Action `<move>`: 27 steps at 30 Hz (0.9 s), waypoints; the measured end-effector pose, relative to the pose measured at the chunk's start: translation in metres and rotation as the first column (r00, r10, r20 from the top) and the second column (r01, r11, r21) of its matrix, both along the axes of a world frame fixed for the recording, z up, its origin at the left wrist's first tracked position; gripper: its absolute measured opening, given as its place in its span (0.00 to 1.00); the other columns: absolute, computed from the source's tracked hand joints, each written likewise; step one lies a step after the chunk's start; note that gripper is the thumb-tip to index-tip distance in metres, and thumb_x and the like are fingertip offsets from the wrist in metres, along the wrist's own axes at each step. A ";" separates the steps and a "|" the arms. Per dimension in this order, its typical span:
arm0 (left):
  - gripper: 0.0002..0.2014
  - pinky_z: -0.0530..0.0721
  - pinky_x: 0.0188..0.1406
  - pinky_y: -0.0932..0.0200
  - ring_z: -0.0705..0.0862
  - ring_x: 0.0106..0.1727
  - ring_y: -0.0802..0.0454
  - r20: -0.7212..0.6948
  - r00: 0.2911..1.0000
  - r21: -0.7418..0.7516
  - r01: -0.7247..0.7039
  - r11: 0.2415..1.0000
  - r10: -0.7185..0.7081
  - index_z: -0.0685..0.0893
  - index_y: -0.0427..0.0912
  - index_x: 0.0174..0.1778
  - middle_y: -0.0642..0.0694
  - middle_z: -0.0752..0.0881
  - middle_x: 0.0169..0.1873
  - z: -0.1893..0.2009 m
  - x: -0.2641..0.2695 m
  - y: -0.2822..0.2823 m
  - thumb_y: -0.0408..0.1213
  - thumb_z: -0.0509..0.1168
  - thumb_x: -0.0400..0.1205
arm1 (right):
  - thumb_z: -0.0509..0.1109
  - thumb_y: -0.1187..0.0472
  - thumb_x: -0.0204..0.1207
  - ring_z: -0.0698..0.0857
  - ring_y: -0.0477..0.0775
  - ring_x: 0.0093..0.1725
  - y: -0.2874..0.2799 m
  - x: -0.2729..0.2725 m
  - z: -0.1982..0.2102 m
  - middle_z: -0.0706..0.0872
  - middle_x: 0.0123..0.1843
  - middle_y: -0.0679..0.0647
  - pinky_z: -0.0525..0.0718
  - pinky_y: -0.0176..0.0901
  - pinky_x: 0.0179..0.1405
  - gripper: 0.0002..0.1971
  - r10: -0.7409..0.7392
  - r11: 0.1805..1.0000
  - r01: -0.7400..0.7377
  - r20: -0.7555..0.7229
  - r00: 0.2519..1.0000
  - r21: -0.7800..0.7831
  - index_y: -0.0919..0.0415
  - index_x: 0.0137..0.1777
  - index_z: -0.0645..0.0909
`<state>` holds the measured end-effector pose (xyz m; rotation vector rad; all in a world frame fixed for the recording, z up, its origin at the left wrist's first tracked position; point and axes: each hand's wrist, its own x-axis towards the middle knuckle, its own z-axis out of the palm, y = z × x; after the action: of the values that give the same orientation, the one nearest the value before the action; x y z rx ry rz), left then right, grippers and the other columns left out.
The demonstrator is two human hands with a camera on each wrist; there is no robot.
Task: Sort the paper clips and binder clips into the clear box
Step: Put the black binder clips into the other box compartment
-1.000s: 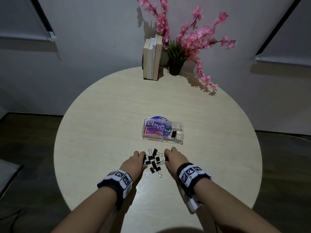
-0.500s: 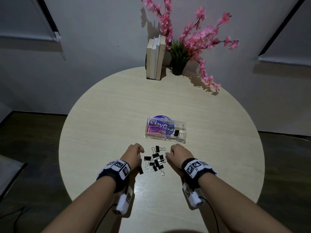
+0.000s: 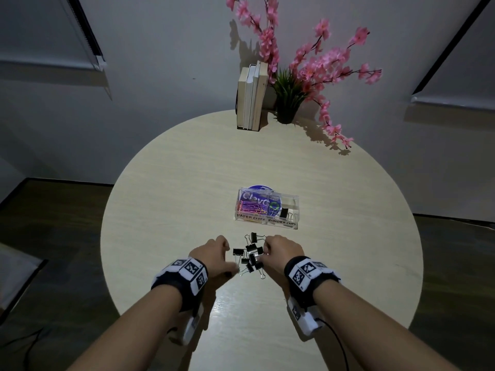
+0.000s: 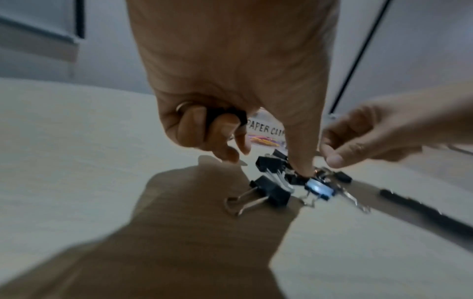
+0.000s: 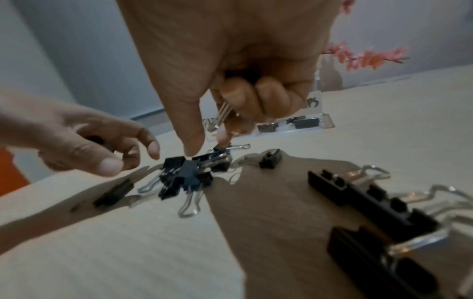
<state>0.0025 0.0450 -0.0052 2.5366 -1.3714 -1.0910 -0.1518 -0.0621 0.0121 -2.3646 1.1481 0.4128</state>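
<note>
A clear two-part box stands mid-table, with coloured paper clips in its left part and a black binder clip in its right. Just in front of it lies a heap of several black binder clips. My left hand is at the heap's left; its curled fingers hold a black binder clip and its thumb presses into the heap. My right hand is at the heap's right. Its curled fingers grip a binder clip by its wire handles, while thumb and forefinger touch the heap.
The round pale wooden table has upright books and a potted plant with pink blossom at its far edge. More binder clips lie under my right wrist. Dark floor surrounds the table.
Both hands drew slightly apart from the heap half a second ago and have come back in to it. The heap has been spread a little.
</note>
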 end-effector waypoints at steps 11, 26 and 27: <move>0.16 0.81 0.51 0.52 0.86 0.54 0.40 0.196 0.980 -0.080 0.053 0.995 -0.037 0.76 0.41 0.61 0.42 0.83 0.59 -0.008 -0.015 0.003 0.44 0.59 0.81 | 0.66 0.54 0.77 0.84 0.62 0.59 0.012 0.006 -0.010 0.85 0.60 0.59 0.77 0.46 0.47 0.18 -0.031 1.000 0.031 -0.155 0.987 0.002 0.63 0.62 0.75; 0.19 0.77 0.68 0.48 0.79 0.70 0.41 -0.073 0.993 -0.142 0.085 0.986 -0.096 0.71 0.44 0.74 0.38 0.78 0.71 -0.010 0.009 -0.015 0.41 0.55 0.87 | 0.63 0.43 0.77 0.85 0.61 0.51 0.005 -0.005 -0.007 0.87 0.53 0.56 0.80 0.48 0.48 0.20 -0.108 0.988 0.099 0.071 0.992 0.116 0.55 0.60 0.71; 0.19 0.77 0.68 0.48 0.79 0.70 0.42 -0.081 0.991 -0.135 0.090 0.987 -0.102 0.71 0.44 0.73 0.39 0.78 0.71 -0.011 0.008 -0.014 0.42 0.58 0.86 | 0.64 0.42 0.76 0.86 0.61 0.54 0.009 -0.002 -0.008 0.87 0.55 0.56 0.80 0.47 0.48 0.21 -0.064 0.993 0.057 0.065 0.996 0.099 0.54 0.63 0.71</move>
<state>0.0102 0.0306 -0.0160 2.3254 -1.5032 -1.0752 -0.1534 -0.0531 0.0036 -2.2372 1.1396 0.3560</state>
